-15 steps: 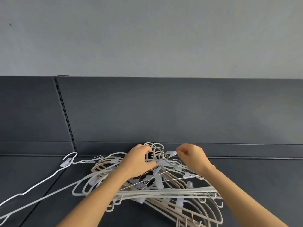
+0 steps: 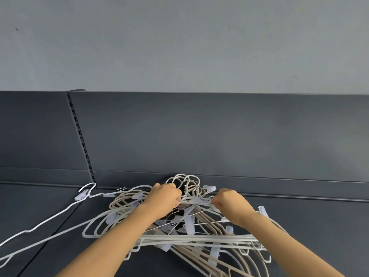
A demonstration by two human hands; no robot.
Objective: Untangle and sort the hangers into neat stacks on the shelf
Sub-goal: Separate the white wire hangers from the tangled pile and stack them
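A tangled pile of pale beige and white hangers [image 2: 191, 240] with translucent clips lies on the dark shelf [image 2: 309, 226], hooks bunched toward the back wall. My left hand [image 2: 163, 198] is closed on hanger wires just left of the hooks [image 2: 187, 182]. My right hand [image 2: 229, 202] pinches a thin wire hanger with clips at the right of the hooks. A single white wire hanger [image 2: 60, 214] with a clip stretches away to the left, apart from the pile.
A dark back panel [image 2: 219, 132] rises behind the shelf, with a slotted upright [image 2: 80, 134] at the left. A seam [image 2: 50, 236] divides the shelf into two sections. A grey wall fills the top.
My right hand has dropped slightly and closed on a wire nearer the pile's middle. My left hand keeps its grip by the hooks.
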